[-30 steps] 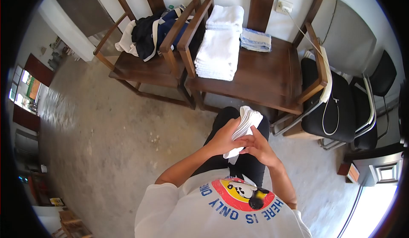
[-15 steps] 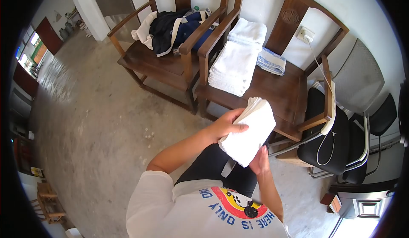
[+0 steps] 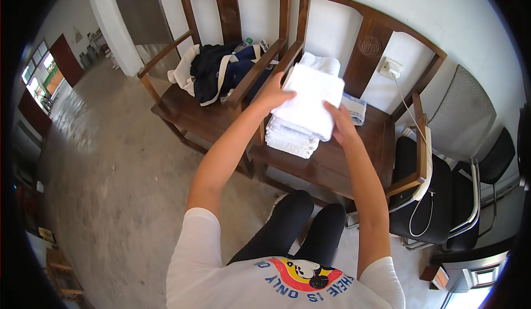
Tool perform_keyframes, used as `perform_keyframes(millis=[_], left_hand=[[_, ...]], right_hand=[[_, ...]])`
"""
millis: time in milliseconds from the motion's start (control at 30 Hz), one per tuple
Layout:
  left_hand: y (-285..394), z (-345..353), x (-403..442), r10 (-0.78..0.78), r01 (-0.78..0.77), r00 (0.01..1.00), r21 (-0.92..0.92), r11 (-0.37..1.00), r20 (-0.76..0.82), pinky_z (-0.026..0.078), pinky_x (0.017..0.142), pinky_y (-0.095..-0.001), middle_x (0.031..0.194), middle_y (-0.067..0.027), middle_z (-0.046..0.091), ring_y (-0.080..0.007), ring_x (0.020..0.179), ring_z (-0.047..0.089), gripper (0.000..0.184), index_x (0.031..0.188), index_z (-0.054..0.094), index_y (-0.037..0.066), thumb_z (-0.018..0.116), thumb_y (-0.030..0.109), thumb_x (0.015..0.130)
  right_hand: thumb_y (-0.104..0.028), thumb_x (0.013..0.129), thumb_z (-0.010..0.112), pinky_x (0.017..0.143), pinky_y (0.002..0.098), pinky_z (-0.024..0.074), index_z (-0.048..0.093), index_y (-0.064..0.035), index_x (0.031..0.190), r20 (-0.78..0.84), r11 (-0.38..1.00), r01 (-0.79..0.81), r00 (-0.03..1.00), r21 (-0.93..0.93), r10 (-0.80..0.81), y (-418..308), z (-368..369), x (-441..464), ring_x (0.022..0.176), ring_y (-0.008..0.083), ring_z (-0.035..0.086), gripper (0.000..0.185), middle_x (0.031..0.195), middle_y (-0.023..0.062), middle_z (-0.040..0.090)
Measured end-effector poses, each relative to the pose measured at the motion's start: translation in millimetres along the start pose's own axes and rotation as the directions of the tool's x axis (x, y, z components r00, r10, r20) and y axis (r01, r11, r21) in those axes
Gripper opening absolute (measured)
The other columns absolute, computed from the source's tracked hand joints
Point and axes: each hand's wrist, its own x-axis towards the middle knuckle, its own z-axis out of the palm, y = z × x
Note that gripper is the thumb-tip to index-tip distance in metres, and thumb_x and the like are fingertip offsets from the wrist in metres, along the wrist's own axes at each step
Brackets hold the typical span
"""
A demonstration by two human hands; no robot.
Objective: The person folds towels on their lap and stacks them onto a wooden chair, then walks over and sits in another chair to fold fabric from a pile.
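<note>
A folded white towel [image 3: 311, 100] is between my two hands, over the front stack of white towels [image 3: 291, 137] on the right wooden chair. My left hand [image 3: 275, 94] grips its left edge, thumb on top. On its right edge, my right hand [image 3: 341, 122] holds it the same way, fingers underneath and out of sight. Whether the towel rests on the stack or hovers just above, I cannot tell. Behind it, another part of the white pile [image 3: 321, 63] shows. A folded blue-and-white towel [image 3: 354, 109] lies to the right, partly covered by my hand.
The right wooden chair [image 3: 370, 143] has armrests on both sides. Dark and white clothes [image 3: 221, 71] and a bottle [image 3: 243, 45] lie on the left wooden chair [image 3: 191, 105]. A white cable [image 3: 409, 96] hangs from a wall socket [image 3: 391, 67]. Black chairs [image 3: 423, 198] stand at right.
Both hands have carried the folded white towel forward and up to the stack on the chair. My right hand has gone from under its lower end to its right edge.
</note>
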Motion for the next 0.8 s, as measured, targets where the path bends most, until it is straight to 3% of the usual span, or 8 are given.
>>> perform_keyframes(millis=[100,133,233,400,500,600,700,800], left_hand=[[-22.1,13.1,11.1,0.160,-0.159,0.986,0.547,0.822,0.048,0.042,0.098,-0.0391,0.129,-0.0239,0.048,-0.0320,0.119,0.050,0.083,0.144,0.025,-0.001,0.071,0.018,0.077],[-20.1,19.2,11.1,0.040,-0.058,0.998,0.586,0.808,0.044,0.035,0.104,-0.0402,0.136,-0.0255,0.041,-0.0359,0.127,0.041,0.079,0.142,0.029,0.000,0.070,0.022,0.078],[-29.3,30.8,9.3,0.225,-0.209,0.972,0.717,0.665,0.074,0.040,0.099,-0.0430,0.133,-0.0228,0.044,-0.0360,0.124,0.044,0.071,0.139,0.036,0.006,0.069,0.024,0.079],[-40.9,49.1,-0.2,0.309,-0.357,0.933,0.601,0.715,0.186,0.036,0.104,-0.0387,0.136,-0.0231,0.043,-0.0354,0.127,0.041,0.051,0.131,0.049,0.006,0.062,0.024,0.085],[-41.0,49.0,-0.1,0.308,-0.381,0.925,0.533,0.756,0.223,0.035,0.104,-0.0381,0.137,-0.0223,0.043,-0.0359,0.127,0.042,0.053,0.134,0.046,0.007,0.060,0.026,0.087],[-51.8,57.9,-1.3,0.277,-0.373,0.927,0.662,0.650,0.251,0.034,0.105,-0.0451,0.140,-0.0205,0.040,-0.0355,0.131,0.037,0.054,0.139,0.040,0.013,0.055,0.029,0.090],[-64.2,67.0,-4.1,0.229,-0.324,0.944,0.801,0.503,0.238,0.030,0.102,-0.0594,0.147,-0.0187,0.032,-0.0364,0.136,0.029,0.056,0.144,0.033,0.025,0.048,0.034,0.091],[-70.2,66.7,-4.8,0.184,-0.265,0.964,0.784,0.561,0.194,0.024,0.103,-0.0642,0.150,-0.0176,0.027,-0.0374,0.138,0.025,0.055,0.144,0.031,0.033,0.044,0.035,0.091]], right_hand=[[-0.023,0.082,0.070,0.072,0.0370,0.0561,0.041,-0.0004,0.127,-0.090,0.981,-0.139,0.988,-0.137,0.128,27.3,-15.7,25.4,0.096,0.0219,0.062,0.058,0.112,0.0134,0.059],[-0.022,0.081,0.071,0.073,0.0372,0.0561,0.041,-0.0005,0.127,-0.099,0.980,-0.144,0.986,-0.139,0.131,30.6,-18.0,26.9,0.096,0.0221,0.062,0.059,0.112,0.0134,0.059],[-0.021,0.080,0.071,0.071,0.0372,0.0559,0.039,-0.0005,0.129,-0.104,0.975,-0.143,0.987,-0.173,0.126,25.0,-15.2,21.1,0.095,0.0219,0.062,0.061,0.111,0.0132,0.059],[-0.016,0.084,0.068,0.068,0.0351,0.0560,0.041,0.0016,0.127,-0.153,0.967,-0.134,0.983,-0.217,0.102,26.9,-8.7,25.2,0.093,0.0214,0.063,0.054,0.109,0.0140,0.059],[-0.017,0.083,0.068,0.068,0.0319,0.0547,0.043,0.0032,0.126,-0.146,0.981,-0.100,0.986,-0.167,0.076,25.0,-0.6,19.7,0.092,0.0200,0.063,0.054,0.108,0.0141,0.059],[-0.018,0.083,0.069,0.068,0.0280,0.0525,0.044,0.0027,0.127,-0.209,0.843,0.106,0.946,-0.528,-0.249,62.9,-19.6,35.6,0.091,0.0179,0.062,0.054,0.107,0.0132,0.060],[-0.019,0.080,0.072,0.082,0.0321,0.0498,0.045,0.0034,0.129,-0.253,0.792,0.099,0.918,-0.603,-0.307,54.9,-23.2,12.0,0.092,0.0215,0.062,0.061,0.111,0.0182,0.060],[-0.011,0.083,0.066,0.081,0.0320,0.0500,0.051,0.0021,0.124,-0.245,0.776,0.250,0.854,-0.579,-0.459,74.4,-49.2,-30.5,0.091,0.0216,0.063,0.046,0.107,0.0162,0.062]])
